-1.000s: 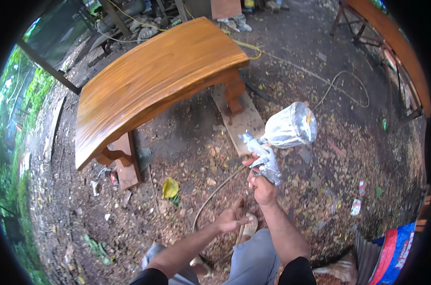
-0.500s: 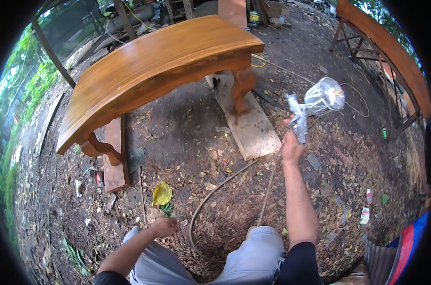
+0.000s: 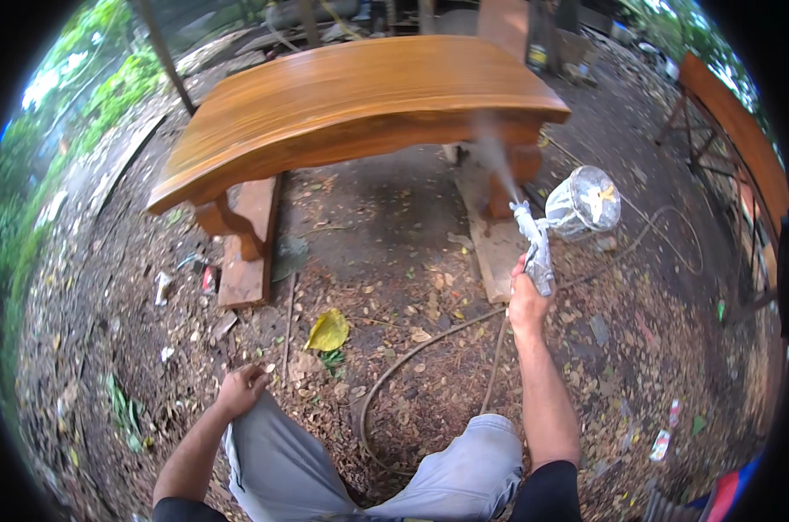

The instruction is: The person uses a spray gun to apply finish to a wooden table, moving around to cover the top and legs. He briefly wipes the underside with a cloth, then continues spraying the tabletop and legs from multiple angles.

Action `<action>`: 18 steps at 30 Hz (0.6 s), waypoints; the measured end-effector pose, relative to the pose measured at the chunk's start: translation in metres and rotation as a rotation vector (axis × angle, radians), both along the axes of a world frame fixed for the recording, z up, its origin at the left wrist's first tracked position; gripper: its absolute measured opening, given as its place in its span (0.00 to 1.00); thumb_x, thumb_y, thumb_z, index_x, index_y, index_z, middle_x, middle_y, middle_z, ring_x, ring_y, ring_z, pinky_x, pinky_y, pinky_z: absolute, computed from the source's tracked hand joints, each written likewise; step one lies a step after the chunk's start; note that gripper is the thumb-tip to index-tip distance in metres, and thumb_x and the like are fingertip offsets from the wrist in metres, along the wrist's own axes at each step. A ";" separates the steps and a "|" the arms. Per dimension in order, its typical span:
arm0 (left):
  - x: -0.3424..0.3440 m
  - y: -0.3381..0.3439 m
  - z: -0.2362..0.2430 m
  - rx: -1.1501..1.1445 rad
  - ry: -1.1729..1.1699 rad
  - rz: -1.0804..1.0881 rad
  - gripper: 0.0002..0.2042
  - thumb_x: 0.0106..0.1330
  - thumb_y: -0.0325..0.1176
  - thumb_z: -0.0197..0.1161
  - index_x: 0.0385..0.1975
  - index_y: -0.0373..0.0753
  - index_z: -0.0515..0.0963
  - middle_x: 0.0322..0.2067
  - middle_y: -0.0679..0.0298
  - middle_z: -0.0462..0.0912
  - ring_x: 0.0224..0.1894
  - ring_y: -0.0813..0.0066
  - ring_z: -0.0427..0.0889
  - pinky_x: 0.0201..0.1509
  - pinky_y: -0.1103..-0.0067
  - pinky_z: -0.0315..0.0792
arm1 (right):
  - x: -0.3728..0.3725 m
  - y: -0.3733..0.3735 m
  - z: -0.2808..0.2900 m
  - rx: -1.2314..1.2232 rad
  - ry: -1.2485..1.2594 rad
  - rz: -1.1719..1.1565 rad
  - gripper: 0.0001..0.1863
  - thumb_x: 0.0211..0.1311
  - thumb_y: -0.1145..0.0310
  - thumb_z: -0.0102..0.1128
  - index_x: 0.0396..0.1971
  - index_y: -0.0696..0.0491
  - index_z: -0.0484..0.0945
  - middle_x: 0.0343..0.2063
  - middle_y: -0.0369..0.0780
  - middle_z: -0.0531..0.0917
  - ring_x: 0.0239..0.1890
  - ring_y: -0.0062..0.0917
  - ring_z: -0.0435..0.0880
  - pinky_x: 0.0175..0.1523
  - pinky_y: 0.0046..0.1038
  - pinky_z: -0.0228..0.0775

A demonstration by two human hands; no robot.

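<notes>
Brown ground strewn with dry leaves fills most of the frame, carrying two planks left and right of centre, a yellow leaf and curving hose below centre, and a wrapper lower right.

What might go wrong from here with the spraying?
Three possible risks:
1. The spray gun in the right hand sends mist toward the right part of the wooden table; lingering there may leave runs.
2. The hose loops on the ground close to the grey trouser legs, so a step could catch it.
3. Leaf litter lies around the table; stirred-up bits might stick to the glossy surface.
</notes>
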State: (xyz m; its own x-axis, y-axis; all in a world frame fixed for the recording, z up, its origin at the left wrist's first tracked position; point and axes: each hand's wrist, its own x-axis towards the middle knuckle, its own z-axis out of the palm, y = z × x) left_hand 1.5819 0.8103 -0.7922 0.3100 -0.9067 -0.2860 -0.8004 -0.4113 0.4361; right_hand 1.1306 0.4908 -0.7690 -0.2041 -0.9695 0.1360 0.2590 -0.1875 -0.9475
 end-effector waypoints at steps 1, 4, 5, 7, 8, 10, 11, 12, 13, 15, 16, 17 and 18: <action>0.001 0.005 0.002 -0.003 0.000 0.037 0.14 0.67 0.42 0.62 0.38 0.35 0.81 0.37 0.51 0.86 0.41 0.53 0.86 0.47 0.66 0.78 | 0.015 0.007 0.002 0.049 -0.056 0.048 0.12 0.56 0.81 0.52 0.40 0.58 0.78 0.31 0.32 0.79 0.30 0.14 0.76 0.32 0.17 0.66; 0.008 0.020 0.005 -0.062 0.022 0.057 0.16 0.68 0.44 0.61 0.39 0.35 0.82 0.38 0.50 0.86 0.42 0.51 0.85 0.48 0.65 0.78 | 0.059 0.023 0.000 0.031 0.009 0.188 0.13 0.56 0.82 0.51 0.41 0.58 0.78 0.31 0.33 0.79 0.30 0.15 0.76 0.33 0.16 0.68; 0.011 0.025 0.002 -0.066 0.019 0.097 0.16 0.68 0.44 0.61 0.39 0.35 0.82 0.38 0.50 0.86 0.42 0.51 0.85 0.48 0.65 0.78 | 0.076 0.029 0.000 0.027 0.021 0.234 0.13 0.56 0.82 0.51 0.41 0.58 0.78 0.32 0.33 0.79 0.30 0.15 0.76 0.34 0.16 0.69; 0.016 0.031 -0.002 -0.078 0.046 0.033 0.16 0.69 0.44 0.60 0.40 0.36 0.82 0.38 0.51 0.86 0.42 0.51 0.85 0.48 0.64 0.78 | 0.109 0.041 0.002 -0.009 0.019 0.305 0.13 0.57 0.82 0.51 0.42 0.58 0.78 0.33 0.34 0.80 0.32 0.15 0.77 0.37 0.17 0.71; 0.017 0.037 0.000 -0.080 0.043 0.069 0.16 0.69 0.44 0.60 0.40 0.36 0.82 0.38 0.51 0.86 0.42 0.51 0.85 0.48 0.64 0.78 | 0.126 0.048 0.002 -0.040 0.016 0.336 0.13 0.57 0.82 0.51 0.42 0.58 0.78 0.34 0.34 0.80 0.33 0.15 0.78 0.39 0.18 0.73; 0.018 0.045 0.007 -0.099 0.053 0.059 0.16 0.69 0.44 0.59 0.41 0.36 0.82 0.40 0.51 0.85 0.44 0.51 0.84 0.51 0.64 0.77 | 0.151 0.057 0.004 -0.141 0.209 0.412 0.13 0.60 0.81 0.52 0.44 0.59 0.78 0.37 0.37 0.82 0.37 0.16 0.80 0.42 0.20 0.75; 0.019 0.050 0.012 -0.102 0.052 0.083 0.16 0.69 0.44 0.59 0.41 0.36 0.82 0.40 0.51 0.85 0.44 0.51 0.84 0.51 0.64 0.77 | 0.169 0.064 0.003 -0.186 0.297 0.396 0.11 0.61 0.80 0.52 0.43 0.59 0.78 0.35 0.38 0.82 0.35 0.17 0.81 0.38 0.20 0.76; 0.020 0.056 0.017 -0.081 0.052 0.098 0.16 0.70 0.45 0.60 0.40 0.36 0.81 0.40 0.52 0.84 0.45 0.52 0.84 0.52 0.64 0.77 | 0.188 0.072 0.009 -0.169 0.288 0.475 0.10 0.61 0.79 0.52 0.42 0.59 0.78 0.34 0.38 0.82 0.33 0.17 0.81 0.35 0.21 0.75; 0.020 0.061 0.021 -0.064 0.057 0.107 0.16 0.70 0.45 0.60 0.40 0.36 0.81 0.40 0.52 0.84 0.47 0.52 0.83 0.53 0.65 0.76 | 0.205 0.078 0.015 -0.153 0.284 0.548 0.09 0.62 0.78 0.52 0.41 0.59 0.78 0.33 0.38 0.82 0.31 0.18 0.81 0.32 0.22 0.75; 0.023 0.072 0.022 -0.078 0.046 0.132 0.16 0.70 0.45 0.60 0.40 0.36 0.81 0.41 0.52 0.83 0.47 0.53 0.83 0.53 0.65 0.76 | 0.243 0.090 0.023 -0.311 0.366 0.508 0.08 0.62 0.77 0.53 0.38 0.57 0.79 0.26 0.37 0.82 0.26 0.19 0.80 0.26 0.25 0.71; 0.026 0.078 0.020 -0.087 0.035 0.138 0.16 0.70 0.45 0.59 0.41 0.36 0.81 0.41 0.51 0.83 0.47 0.53 0.83 0.54 0.65 0.76 | 0.259 0.097 0.026 -0.340 0.406 0.509 0.07 0.62 0.76 0.53 0.38 0.56 0.79 0.25 0.37 0.82 0.26 0.19 0.80 0.26 0.27 0.71; 0.028 0.083 0.020 -0.096 0.025 0.143 0.17 0.71 0.45 0.59 0.41 0.36 0.81 0.41 0.51 0.83 0.48 0.53 0.83 0.54 0.65 0.76 | 0.274 0.104 0.027 -0.371 0.446 0.508 0.07 0.62 0.76 0.54 0.38 0.56 0.79 0.25 0.37 0.81 0.25 0.20 0.80 0.27 0.28 0.70; 0.029 0.085 0.020 -0.075 0.037 0.156 0.17 0.71 0.46 0.58 0.41 0.36 0.81 0.42 0.52 0.84 0.48 0.54 0.83 0.54 0.65 0.76 | 0.289 0.111 0.025 -0.329 0.389 0.562 0.07 0.62 0.76 0.55 0.38 0.55 0.79 0.25 0.37 0.82 0.25 0.21 0.80 0.28 0.29 0.71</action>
